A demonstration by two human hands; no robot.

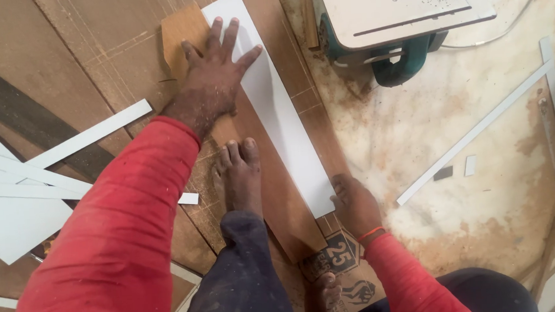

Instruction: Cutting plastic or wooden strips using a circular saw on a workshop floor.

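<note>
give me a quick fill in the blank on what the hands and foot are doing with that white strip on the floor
1. The left hand presses flat on the far end of the long ____ strip.
2. The right hand grips the strip's ____ end.
3. A bare ____ rests on the brown board beside the strip.
4. Both sleeves are ____ in colour.

Missing words: white; near; foot; red

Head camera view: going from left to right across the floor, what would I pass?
White offcut strips → left hand pressing the long white strip → right hand at that strip's near end → green power tool under a white board → thin white strip on the dusty floor.
</note>
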